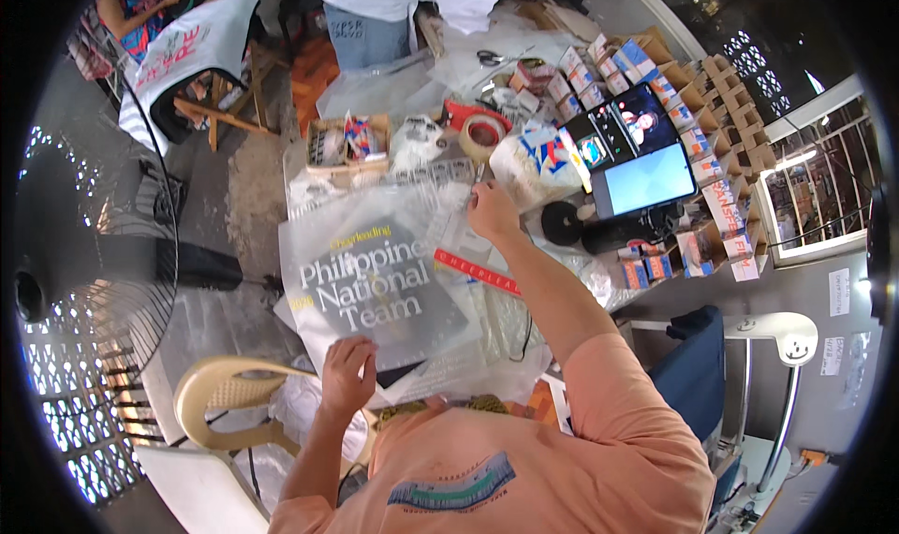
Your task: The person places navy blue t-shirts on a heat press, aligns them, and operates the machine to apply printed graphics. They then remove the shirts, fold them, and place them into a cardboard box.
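Observation:
A translucent film sheet (384,305) with a dark grey panel and white and yellow lettering lies on the work table. My left hand (348,370) rests at its lower edge, fingers lying loosely on the film. Stretched forward, my right hand (493,214) has its fingers drawn together beside the tape roll (482,135) and a white bag (534,171) topped with blue, red and white pieces. Whatever sits between those fingertips is too small to make out. A red lettered strip (478,270) lies below my right hand, across the right side of the sheets.
Behind the sheets stands an open carton (348,143) of small items. A propped-up tablet (646,180) and rows of small cardboard boxes (716,174) line the right. Scissors (503,57) lie farther back. A large fan (94,234) stands left, near a beige chair (211,394). People are beyond the table.

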A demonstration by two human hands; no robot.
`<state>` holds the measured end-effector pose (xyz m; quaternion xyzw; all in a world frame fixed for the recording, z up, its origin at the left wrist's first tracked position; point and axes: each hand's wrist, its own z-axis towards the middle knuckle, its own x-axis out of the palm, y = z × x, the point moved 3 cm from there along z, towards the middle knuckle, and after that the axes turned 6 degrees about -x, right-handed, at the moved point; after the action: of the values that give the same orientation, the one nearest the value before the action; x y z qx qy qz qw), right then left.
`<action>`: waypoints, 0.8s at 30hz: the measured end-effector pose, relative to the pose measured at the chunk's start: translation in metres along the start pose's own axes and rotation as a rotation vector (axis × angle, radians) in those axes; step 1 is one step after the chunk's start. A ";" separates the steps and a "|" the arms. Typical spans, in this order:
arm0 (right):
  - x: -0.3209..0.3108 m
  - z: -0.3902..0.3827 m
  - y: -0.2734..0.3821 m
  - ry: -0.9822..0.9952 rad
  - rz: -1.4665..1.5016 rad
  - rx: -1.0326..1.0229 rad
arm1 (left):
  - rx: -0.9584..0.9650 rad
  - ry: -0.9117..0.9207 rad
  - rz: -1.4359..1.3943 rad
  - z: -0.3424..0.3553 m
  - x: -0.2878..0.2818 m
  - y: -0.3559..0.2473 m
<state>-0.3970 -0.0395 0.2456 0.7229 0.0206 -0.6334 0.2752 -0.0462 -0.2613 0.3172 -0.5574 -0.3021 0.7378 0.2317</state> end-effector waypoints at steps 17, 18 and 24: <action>0.010 -0.118 0.121 -0.080 0.282 -0.257 | -0.131 -0.022 0.029 -0.014 0.009 0.026; 0.025 -0.132 0.133 -0.003 0.309 -0.270 | -0.059 -0.002 0.070 -0.001 0.015 0.019; -0.008 -0.172 0.051 -0.229 0.358 0.004 | 0.064 0.156 0.279 0.039 0.052 0.032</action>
<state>-0.2238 -0.0070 0.2800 0.6391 -0.1406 -0.6524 0.3824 -0.0981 -0.2561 0.2672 -0.6419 -0.1791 0.7265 0.1674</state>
